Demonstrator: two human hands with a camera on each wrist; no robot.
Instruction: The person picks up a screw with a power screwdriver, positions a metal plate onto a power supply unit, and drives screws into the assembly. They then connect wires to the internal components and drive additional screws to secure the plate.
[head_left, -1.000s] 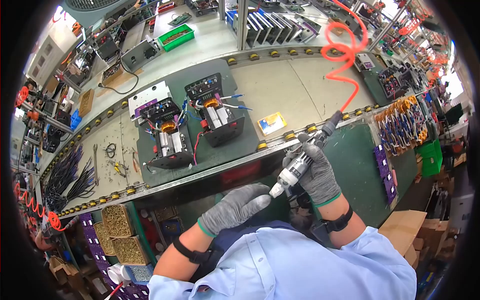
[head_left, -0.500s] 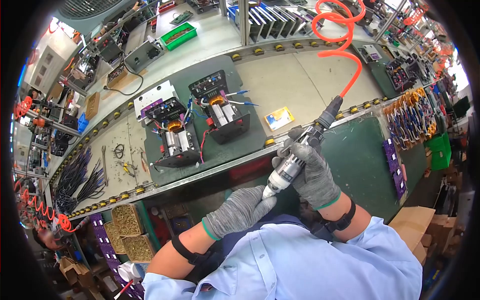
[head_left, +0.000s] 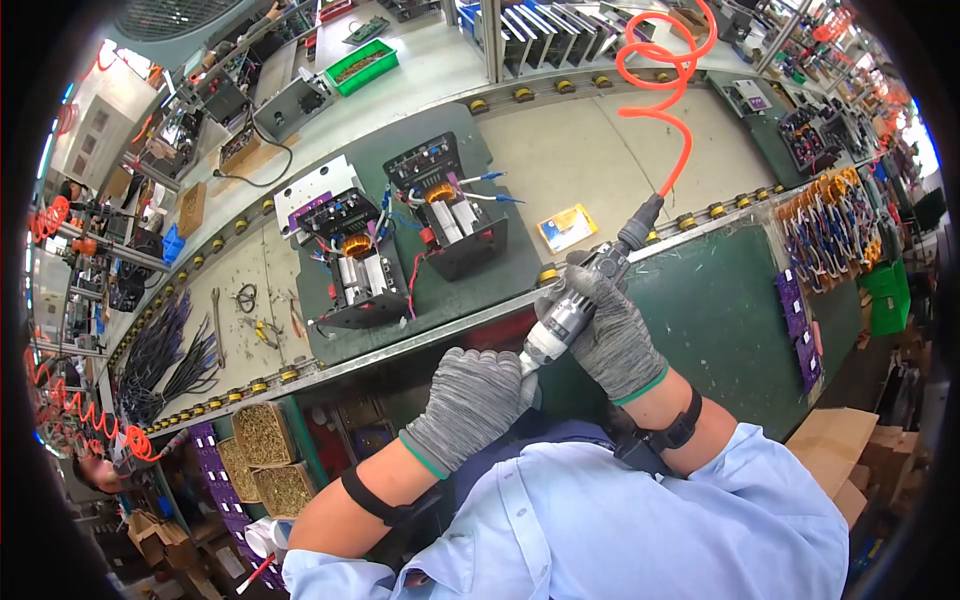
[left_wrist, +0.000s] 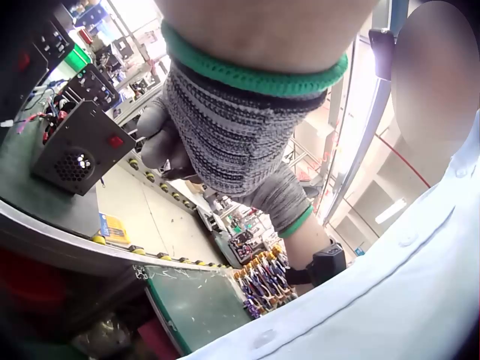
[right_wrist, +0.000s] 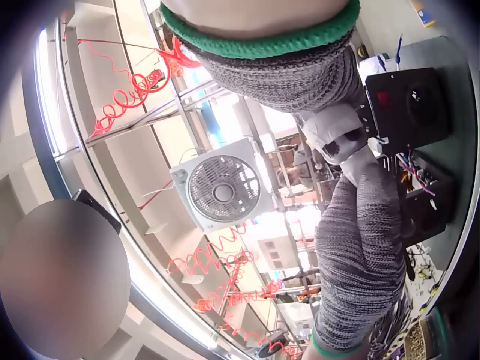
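Note:
A silver pneumatic screwdriver (head_left: 572,314) with a white nose points down and left in the head view, held above the bench's near edge. My gloved right hand (head_left: 617,345) grips its body. The gloved left hand (head_left: 468,402) has its fingers curled round the tip of the nose. In the right wrist view the white nose (right_wrist: 335,129) runs into the left hand (right_wrist: 360,240); the bit is hidden there. Beyond the hands, two black power units (head_left: 362,278) with copper coils and silver heat sinks stand on a dark green board (head_left: 440,300).
An orange coiled hose (head_left: 683,150) rises from the screwdriver's rear. A yellow-and-white packet (head_left: 567,229) lies near the roller rail. Screw bins (head_left: 262,437) stand at lower left, near black cables (head_left: 185,370) and a wrench (head_left: 217,325). Wire bundles (head_left: 830,235) lie at right.
The left hand went from extended fingers beside the nose to curled round its tip. The right hand and screwdriver shifted slightly left, bringing the nose into the left hand.

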